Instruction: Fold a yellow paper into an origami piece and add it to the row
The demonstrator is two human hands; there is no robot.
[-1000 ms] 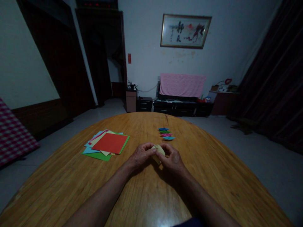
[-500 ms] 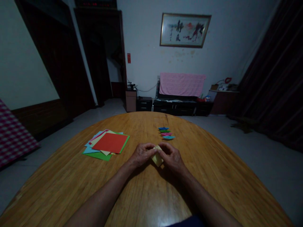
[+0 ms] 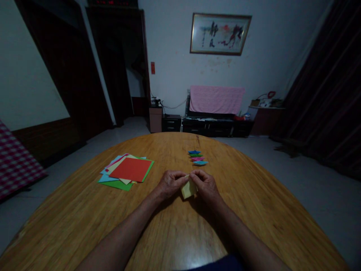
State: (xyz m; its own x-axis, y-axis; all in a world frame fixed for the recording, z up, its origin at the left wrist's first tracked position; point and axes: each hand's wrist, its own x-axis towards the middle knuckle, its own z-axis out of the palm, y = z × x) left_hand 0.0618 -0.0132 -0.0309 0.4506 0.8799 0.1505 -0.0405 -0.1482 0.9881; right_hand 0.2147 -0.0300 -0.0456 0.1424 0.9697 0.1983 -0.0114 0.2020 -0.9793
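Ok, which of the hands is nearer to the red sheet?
Left. The left hand sits to the right of the red sheet, apart from it; the right hand is farther off to the right, on the other side of the yellow paper both hold.

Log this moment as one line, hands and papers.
left hand: pinching pale-yellow folded paper | right hand: pinching same paper | beyond hands: four folded paper boats, lined up | left of hands: red-topped paper stack

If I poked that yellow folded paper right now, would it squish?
Probably: the yellow folded paper looks thin, so it may bend easily. It's likely light: the left hand and right hand just pinch it near the top.
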